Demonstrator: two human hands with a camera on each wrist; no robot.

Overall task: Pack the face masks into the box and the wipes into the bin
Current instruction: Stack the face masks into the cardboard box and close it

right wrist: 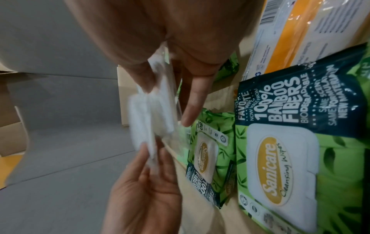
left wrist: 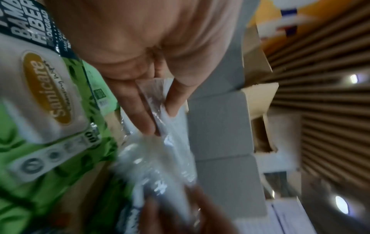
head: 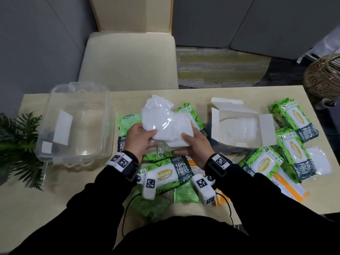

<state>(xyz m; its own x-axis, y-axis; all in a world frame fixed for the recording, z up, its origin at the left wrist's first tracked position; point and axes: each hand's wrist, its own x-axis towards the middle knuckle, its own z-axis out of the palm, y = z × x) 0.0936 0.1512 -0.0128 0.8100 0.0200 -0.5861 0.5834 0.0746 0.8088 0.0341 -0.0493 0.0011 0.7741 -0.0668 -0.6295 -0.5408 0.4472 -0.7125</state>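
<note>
Both hands hold a stack of white face masks (head: 165, 120) in clear wrappers above the middle of the table. My left hand (head: 140, 137) pinches the stack's left edge (left wrist: 160, 110) between thumb and fingers. My right hand (head: 193, 144) pinches its right edge (right wrist: 154, 110) the same way. The open white box (head: 239, 126) sits to the right, with masks lying inside. The clear plastic bin (head: 73, 124) stands at the left. Green wipes packs lie under my hands (head: 165, 173) and at the right (head: 292, 151).
A single wrapped mask (head: 320, 159) lies at the far right among the wipes. Orange-and-white packs (head: 288, 186) lie near the right front. A fern (head: 20, 144) stands at the table's left edge, a cream chair (head: 128, 57) behind the table, a wicker basket (head: 323, 76) at the right.
</note>
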